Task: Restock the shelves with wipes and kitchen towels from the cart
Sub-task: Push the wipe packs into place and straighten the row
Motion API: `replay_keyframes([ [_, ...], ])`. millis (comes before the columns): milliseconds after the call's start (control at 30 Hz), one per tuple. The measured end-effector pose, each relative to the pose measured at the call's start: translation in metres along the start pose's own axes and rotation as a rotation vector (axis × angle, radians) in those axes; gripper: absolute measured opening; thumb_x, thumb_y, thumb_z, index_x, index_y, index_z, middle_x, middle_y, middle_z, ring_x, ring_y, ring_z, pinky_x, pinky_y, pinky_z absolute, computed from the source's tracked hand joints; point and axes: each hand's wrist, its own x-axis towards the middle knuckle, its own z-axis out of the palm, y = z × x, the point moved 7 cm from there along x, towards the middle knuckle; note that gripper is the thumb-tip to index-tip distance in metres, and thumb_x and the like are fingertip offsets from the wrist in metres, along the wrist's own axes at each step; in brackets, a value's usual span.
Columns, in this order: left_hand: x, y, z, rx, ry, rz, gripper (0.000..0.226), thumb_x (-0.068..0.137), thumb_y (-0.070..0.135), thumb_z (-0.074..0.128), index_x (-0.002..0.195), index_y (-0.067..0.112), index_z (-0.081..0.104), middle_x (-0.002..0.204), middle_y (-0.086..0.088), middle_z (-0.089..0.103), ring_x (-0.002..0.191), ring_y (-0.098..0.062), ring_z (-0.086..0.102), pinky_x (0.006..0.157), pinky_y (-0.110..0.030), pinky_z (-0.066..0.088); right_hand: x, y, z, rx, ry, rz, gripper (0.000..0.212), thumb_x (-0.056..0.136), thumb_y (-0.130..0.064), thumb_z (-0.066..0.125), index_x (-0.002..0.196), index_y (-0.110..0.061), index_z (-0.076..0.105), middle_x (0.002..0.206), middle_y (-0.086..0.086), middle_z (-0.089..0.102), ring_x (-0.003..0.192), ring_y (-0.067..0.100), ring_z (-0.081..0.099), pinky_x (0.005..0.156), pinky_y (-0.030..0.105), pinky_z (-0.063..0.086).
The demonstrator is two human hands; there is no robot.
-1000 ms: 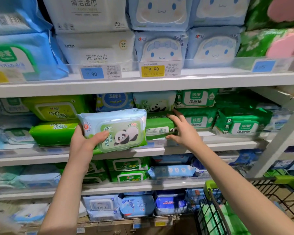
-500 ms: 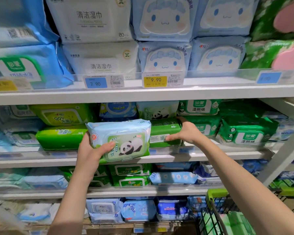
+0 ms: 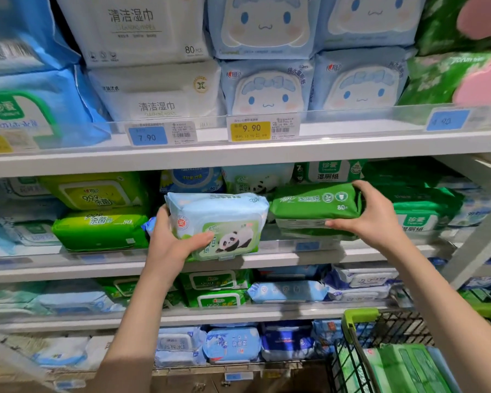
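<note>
Two packs of wipes were in hand, one per grip. The left grip (image 3: 176, 248) was curled round the left end of a pale blue panda pack (image 3: 219, 219), thumb across its front, holding it at the front edge of the middle shelf (image 3: 68, 269). The right grip (image 3: 376, 219) clasped the right end of a green pack (image 3: 315, 205) just beside it, over the same shelf. One cart (image 3: 360, 316) stood at lower right, green packs inside.
</note>
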Motion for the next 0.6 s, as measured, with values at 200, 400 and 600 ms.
replay_keyframes([
  [200, 0.028, 0.003, 0.053, 0.019, -0.096, 0.003, 0.083, 0.063, 0.009, 0.086, 0.129, 0.023, 0.037, 0.120, 0.006, 0.056, 0.105, -0.007, 0.058, 0.082, -0.025, 0.053, -0.021, 0.030, -0.031, -0.081, 0.168, 0.055, 0.093, 0.054, -0.019, 0.093, 0.133, 0.000, 0.047, 0.130, 0.016, 0.054, 0.117, 0.029, 0.050, 0.090, 0.021, 0.032],
  [400, 0.043, -0.008, 0.092, 0.219, -0.187, -0.060, 0.061, 0.068, 0.021, 0.084, 0.111, 0.020, 0.041, 0.113, 0.001, 0.054, 0.104, -0.015, 0.056, 0.083, -0.030, 0.049, -0.028, 0.043, -0.036, -0.042, 0.194, 0.085, 0.094, 0.056, -0.021, 0.092, 0.135, -0.002, 0.045, 0.129, 0.014, 0.054, 0.115, 0.024, 0.049, 0.090, 0.021, 0.031],
  [600, 0.047, -0.010, 0.096, 0.466, -0.179, -0.021, 0.070, 0.066, 0.032, 0.085, 0.117, 0.019, 0.038, 0.117, 0.000, 0.046, 0.114, -0.021, 0.049, 0.089, -0.031, 0.041, -0.029, 0.047, -0.037, 0.004, 0.197, 0.098, 0.093, 0.060, -0.018, 0.090, 0.137, -0.002, 0.042, 0.132, 0.015, 0.052, 0.116, 0.025, 0.048, 0.092, 0.024, 0.031],
])
